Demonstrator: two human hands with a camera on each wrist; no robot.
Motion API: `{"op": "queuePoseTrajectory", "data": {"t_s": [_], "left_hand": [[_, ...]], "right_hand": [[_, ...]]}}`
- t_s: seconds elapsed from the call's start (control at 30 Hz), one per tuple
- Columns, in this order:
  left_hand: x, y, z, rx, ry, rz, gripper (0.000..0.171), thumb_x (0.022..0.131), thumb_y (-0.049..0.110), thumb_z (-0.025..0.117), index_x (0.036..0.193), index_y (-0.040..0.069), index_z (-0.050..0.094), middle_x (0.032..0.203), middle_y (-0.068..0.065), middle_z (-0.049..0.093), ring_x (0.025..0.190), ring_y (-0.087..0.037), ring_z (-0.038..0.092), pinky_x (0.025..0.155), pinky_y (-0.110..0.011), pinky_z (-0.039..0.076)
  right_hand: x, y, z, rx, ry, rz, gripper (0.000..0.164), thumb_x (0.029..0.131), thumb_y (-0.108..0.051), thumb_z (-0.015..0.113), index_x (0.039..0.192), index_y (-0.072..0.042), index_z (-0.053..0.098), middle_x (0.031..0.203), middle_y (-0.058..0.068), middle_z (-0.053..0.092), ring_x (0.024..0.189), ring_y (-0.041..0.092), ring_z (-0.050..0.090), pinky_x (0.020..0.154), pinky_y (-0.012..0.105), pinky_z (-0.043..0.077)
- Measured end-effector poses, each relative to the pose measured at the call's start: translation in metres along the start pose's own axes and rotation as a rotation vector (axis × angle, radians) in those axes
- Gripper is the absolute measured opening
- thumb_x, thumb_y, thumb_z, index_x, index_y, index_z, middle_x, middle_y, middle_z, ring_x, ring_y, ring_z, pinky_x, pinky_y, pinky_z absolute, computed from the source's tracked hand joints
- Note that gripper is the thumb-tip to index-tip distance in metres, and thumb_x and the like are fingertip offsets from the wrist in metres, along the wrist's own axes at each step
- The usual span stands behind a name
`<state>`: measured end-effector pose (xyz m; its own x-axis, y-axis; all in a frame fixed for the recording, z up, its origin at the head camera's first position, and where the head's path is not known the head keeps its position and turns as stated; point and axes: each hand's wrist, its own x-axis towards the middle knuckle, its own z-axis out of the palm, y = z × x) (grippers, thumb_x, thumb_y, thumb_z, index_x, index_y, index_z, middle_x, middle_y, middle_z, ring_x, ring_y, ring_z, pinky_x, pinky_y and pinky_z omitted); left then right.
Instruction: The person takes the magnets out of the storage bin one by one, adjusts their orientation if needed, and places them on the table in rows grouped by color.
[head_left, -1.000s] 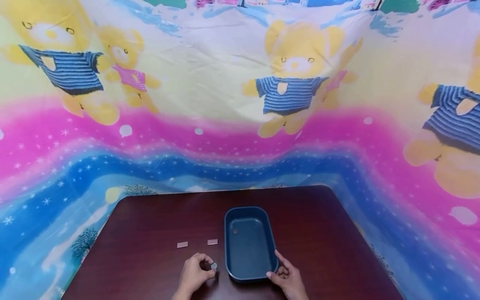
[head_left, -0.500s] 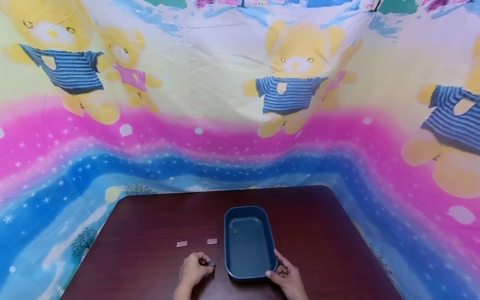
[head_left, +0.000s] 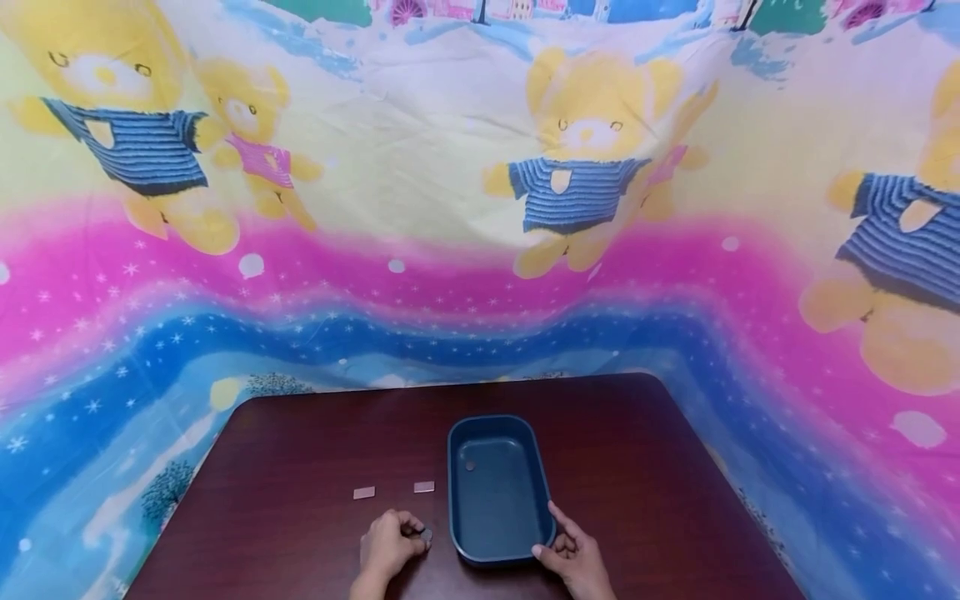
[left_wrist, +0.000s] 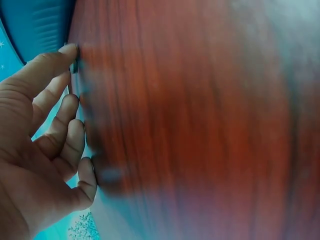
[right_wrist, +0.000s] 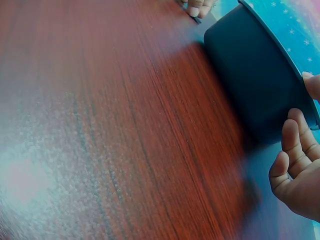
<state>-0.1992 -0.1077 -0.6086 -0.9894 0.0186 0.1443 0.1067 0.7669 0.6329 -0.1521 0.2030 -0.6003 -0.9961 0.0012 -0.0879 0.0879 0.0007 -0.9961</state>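
In the head view my left hand (head_left: 387,546) is low over the table, left of a dark blue deep tray (head_left: 452,517). Its thumb and fingertips pinch a small round grey disc (head_left: 427,536), coin-like in size; its exact kind cannot be told. The left wrist view shows the fingertips (left_wrist: 72,50) down at the tabletop, with a dark thin edge beside them. My right hand (head_left: 576,560) holds the tray's near right corner. In the right wrist view its thumb (right_wrist: 312,86) is on the rim and its curled fingers (right_wrist: 295,135) are against the outer wall.
Another small round disc (head_left: 470,465) lies inside the tray near its left wall. Two pinkish flat rectangular pieces, a left one (head_left: 363,493) and a right one (head_left: 423,487), lie beyond my left hand on the dark reddish-brown table (head_left: 300,450). A bear-printed cloth (head_left: 420,200) hangs behind.
The grey disc has tilted in my left fingertips, its face turning less toward the head camera. My left hand shifts only slightly. The right hand and tray stay in place.
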Motion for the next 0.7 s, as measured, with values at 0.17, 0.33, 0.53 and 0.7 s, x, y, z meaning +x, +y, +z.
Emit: {"op": "queuePoseTrajectory", "data": {"t_s": [0.17,0.33,0.53,0.7], "left_hand": [[-0.0044,-0.0043,0.0016,-0.042,-0.012,0.0,0.022,0.06,0.033,0.083,0.073,0.025,0.067,0.073,0.012,0.054,0.069,-0.007,0.053,0.063,-0.035,0.04],[-0.0056,-0.0057,0.0017,-0.064,0.003,0.014,0.023,0.06,0.034,0.083,0.074,0.025,0.067,0.074,0.011,0.053,0.068,-0.007,0.053,0.062,-0.034,0.041],[-0.0041,-0.0073,0.0005,-0.076,0.0,0.005,0.023,0.059,0.033,0.083,0.075,0.026,0.068,0.073,0.012,0.054,0.068,-0.006,0.053,0.062,-0.032,0.04],[-0.0011,-0.0054,-0.0045,-0.123,-0.017,0.01,0.025,0.06,0.031,0.084,0.078,0.022,0.069,0.075,0.01,0.057,0.069,-0.008,0.054,0.062,-0.03,0.041]], "right_hand": [[-0.0036,0.0005,-0.0028,0.022,-0.011,0.067,0.076,0.079,-0.007,0.073,0.143,-0.002,0.032,0.063,0.003,0.047,0.051,0.008,0.04,0.053,0.023,0.039],[-0.0034,0.0009,-0.002,0.045,0.002,0.069,0.075,0.079,-0.006,0.072,0.143,-0.002,0.033,0.061,0.002,0.044,0.05,0.008,0.037,0.052,0.022,0.038],[-0.0013,-0.0024,-0.0002,0.033,0.006,0.065,0.075,0.079,-0.007,0.072,0.143,-0.001,0.033,0.06,0.001,0.044,0.05,0.008,0.036,0.052,0.022,0.037],[-0.0002,-0.0045,0.0,0.042,0.004,0.066,0.076,0.079,-0.006,0.073,0.143,-0.002,0.033,0.061,0.002,0.044,0.05,0.008,0.037,0.052,0.022,0.037]]}}
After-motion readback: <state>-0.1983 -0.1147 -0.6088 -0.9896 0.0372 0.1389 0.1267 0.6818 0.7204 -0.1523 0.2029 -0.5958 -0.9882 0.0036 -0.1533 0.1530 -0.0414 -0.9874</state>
